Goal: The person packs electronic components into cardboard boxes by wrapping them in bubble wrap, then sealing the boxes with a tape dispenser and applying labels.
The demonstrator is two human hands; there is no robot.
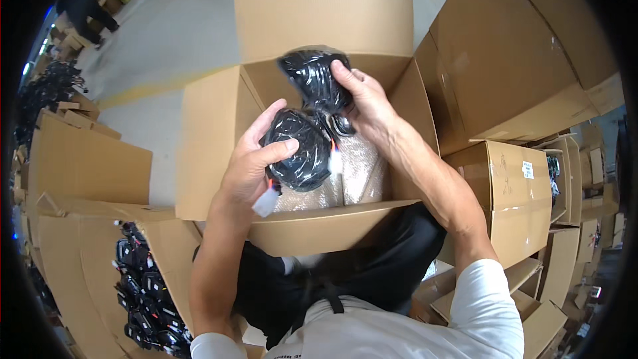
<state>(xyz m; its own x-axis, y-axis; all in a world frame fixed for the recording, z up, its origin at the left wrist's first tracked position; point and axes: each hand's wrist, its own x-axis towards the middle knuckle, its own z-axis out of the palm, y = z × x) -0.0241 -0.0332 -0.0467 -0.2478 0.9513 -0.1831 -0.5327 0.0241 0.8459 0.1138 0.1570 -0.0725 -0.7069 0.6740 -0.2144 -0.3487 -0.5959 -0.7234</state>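
Over an open cardboard box (319,229), each of my hands holds a black bundle in shiny clear film. My left hand (247,166) is closed around the nearer, rounded bundle (304,156), thumb on top. A white connector (266,203) on coloured wires hangs below it. My right hand (372,103) grips the farther bundle (309,73), raised near the box's back wall, with its thumb across the film. Between the two, a black cable loop (342,125) and another white connector (335,161) dangle. Bubble wrap (362,173) lies inside the box, partly hidden by the bundles.
At lower left, an open carton holds several black wired parts (143,286). Tall cartons (505,53) crowd the right side, with a taped carton (518,193) below them. Another person (83,10) stands at the far left, by a dark heap (50,96).
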